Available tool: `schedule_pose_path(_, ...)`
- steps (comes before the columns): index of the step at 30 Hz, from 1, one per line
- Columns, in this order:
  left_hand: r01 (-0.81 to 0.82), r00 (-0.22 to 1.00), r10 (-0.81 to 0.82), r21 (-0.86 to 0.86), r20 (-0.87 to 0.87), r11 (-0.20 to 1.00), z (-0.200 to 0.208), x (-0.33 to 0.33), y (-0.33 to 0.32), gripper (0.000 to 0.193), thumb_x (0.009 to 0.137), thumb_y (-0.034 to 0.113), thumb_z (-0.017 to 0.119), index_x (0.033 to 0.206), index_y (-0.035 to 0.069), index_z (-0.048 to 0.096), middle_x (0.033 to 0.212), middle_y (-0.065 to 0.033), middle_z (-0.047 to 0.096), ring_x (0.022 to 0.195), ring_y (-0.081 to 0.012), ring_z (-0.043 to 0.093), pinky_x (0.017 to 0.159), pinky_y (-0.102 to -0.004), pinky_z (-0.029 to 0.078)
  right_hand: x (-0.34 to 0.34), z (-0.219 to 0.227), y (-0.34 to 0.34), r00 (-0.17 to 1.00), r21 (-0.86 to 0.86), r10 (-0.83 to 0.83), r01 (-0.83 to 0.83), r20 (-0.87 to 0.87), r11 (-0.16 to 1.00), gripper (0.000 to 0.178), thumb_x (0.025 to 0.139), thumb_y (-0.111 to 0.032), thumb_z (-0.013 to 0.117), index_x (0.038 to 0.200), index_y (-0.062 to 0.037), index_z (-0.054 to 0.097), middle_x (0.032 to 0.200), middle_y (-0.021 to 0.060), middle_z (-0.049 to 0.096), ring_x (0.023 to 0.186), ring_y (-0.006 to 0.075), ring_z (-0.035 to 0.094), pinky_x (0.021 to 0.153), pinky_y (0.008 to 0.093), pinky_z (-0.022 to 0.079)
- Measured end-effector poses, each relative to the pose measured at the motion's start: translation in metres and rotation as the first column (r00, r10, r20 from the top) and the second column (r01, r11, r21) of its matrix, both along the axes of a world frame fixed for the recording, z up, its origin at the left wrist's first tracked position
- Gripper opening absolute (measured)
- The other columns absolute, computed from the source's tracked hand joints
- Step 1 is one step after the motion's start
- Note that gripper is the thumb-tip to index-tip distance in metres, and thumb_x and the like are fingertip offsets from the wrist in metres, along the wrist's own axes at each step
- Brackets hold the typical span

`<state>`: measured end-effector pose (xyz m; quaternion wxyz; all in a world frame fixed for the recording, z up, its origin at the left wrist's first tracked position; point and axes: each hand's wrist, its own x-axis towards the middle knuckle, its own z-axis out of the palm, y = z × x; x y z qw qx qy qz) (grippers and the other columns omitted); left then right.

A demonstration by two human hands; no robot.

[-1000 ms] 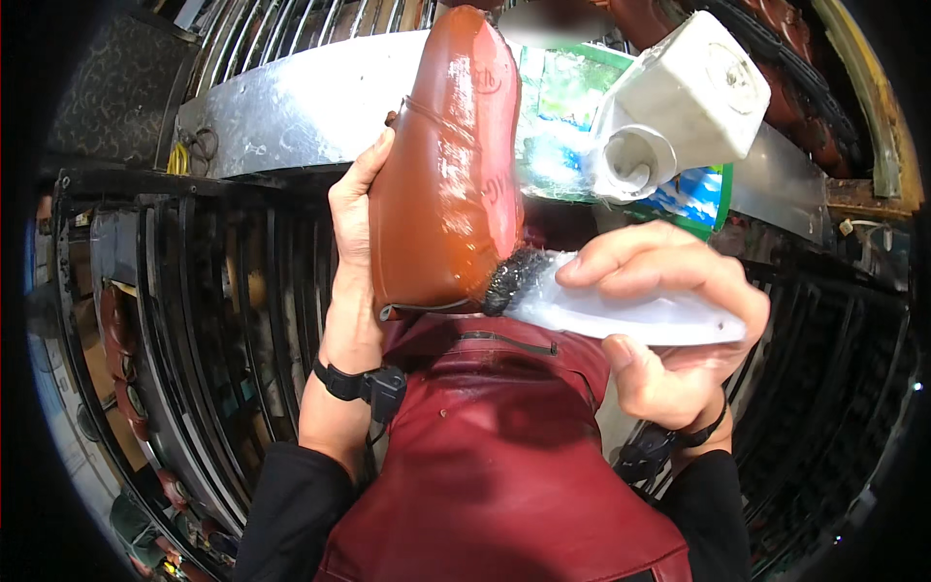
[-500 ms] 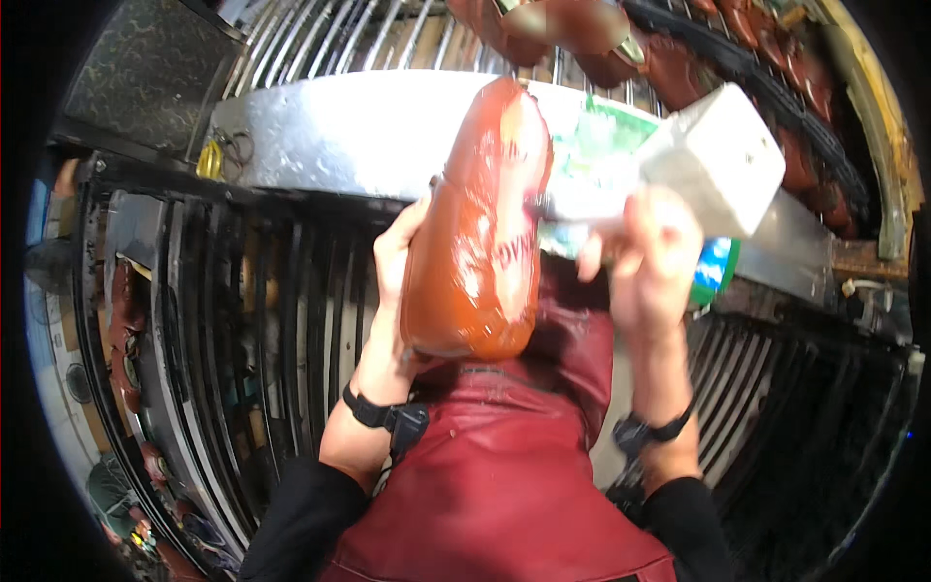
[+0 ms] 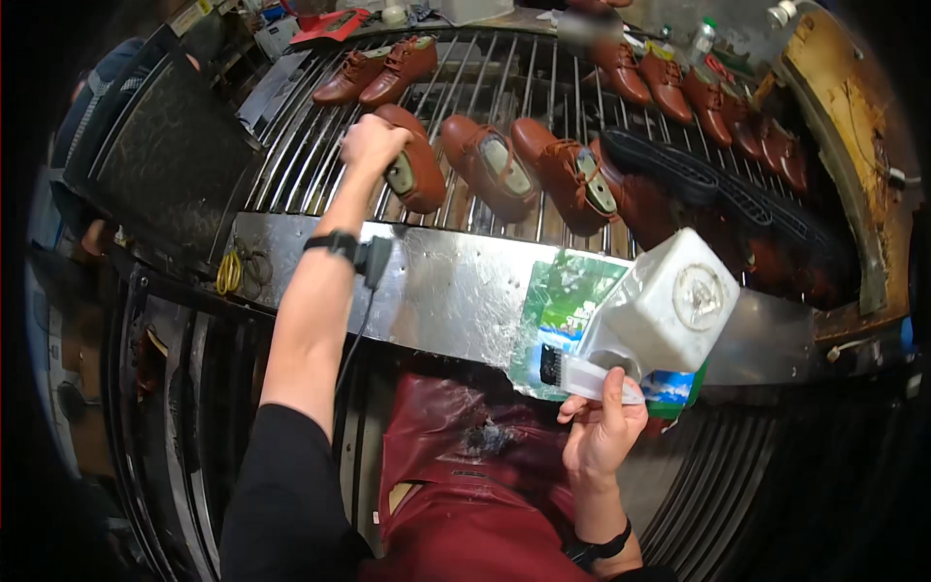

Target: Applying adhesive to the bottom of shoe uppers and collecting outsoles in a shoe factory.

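My left hand (image 3: 373,145), arm stretched forward, is closed on the side of a reddish-brown leather shoe (image 3: 423,173) resting on the metal bars. That shoe's opening, with a pale green insert in it, faces up toward me. My right hand (image 3: 606,432) pinches the white handle of a flat brush (image 3: 592,376) with dark bristles. The brush is close beside a white plastic container (image 3: 669,306), which is tilted over a green printed sheet (image 3: 572,301) on the metal ledge. The container's inside is mostly hidden.
More brown shoes (image 3: 485,165) stand on the bar rack (image 3: 504,68), including a row at the far right. Black shoe soles (image 3: 669,165) lie at the right. A dark patterned panel (image 3: 160,165) rises at the left, and yellow cord (image 3: 229,273) hangs by the ledge (image 3: 427,281).
The brown shoe has moved from close before me, sole end raised, forward onto the bars with my left hand. My right hand and brush have lowered beside the white container. The view has tilted up.
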<state>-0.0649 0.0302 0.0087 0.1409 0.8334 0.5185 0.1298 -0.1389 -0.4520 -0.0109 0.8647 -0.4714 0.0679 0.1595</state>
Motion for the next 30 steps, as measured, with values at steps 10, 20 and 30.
schedule_pose_path(10, -0.044, 0.95, -0.004, 0.149, 0.311, 0.988, 0.056, -0.132, -0.108, 0.084, 0.085, 0.065, 0.075, 0.134, -0.002, 0.068, 0.108, -0.0265, 0.077, 0.101, -0.0403, 0.075, 0.094, -0.0499, 0.056, 0.006, -0.004, -0.002, 0.998, -0.01, 0.049, -0.049, 0.035, 0.999, 0.022, 0.108, -0.028, 0.063, 0.109, -0.0061, 0.061, 0.076, 0.0065, 0.067, 0.048, 0.0133, 0.059, 0.039, 0.0237, 0.041)
schedule_pose_path(20, -0.624, 0.661, 0.653, 0.754, 0.37, 0.205, 0.227, -0.628, -0.265, 0.041, 0.106, 0.036, 0.062, 0.133, 0.007, 0.071, 0.111, -0.0089, 0.078, 0.095, -0.0216, 0.074, 0.082, -0.0367, 0.058, -0.008, -0.021, -0.008, 0.946, 0.132, 0.321, -0.325, 0.051, 0.936, 0.016, 0.106, -0.013, 0.063, 0.111, 0.0018, 0.062, 0.075, 0.015, 0.067, 0.049, 0.0219, 0.062, 0.041, 0.0314, 0.048)
schedule_pose_path(30, -0.662, 0.517, 0.043, 0.367, 0.855, 0.654, 0.128, -0.612, -0.271, 0.042, 0.102, 0.027, 0.063, 0.138, 0.005, 0.065, 0.128, -0.0118, 0.071, 0.117, -0.0262, 0.063, 0.096, -0.0426, 0.053, -0.008, -0.028, -0.04, 0.98, 0.062, 0.148, -0.157, 0.134, 0.986, 0.019, 0.103, -0.016, 0.07, 0.111, 0.0015, 0.065, 0.081, 0.0157, 0.071, 0.053, 0.0217, 0.065, 0.045, 0.0314, 0.05)
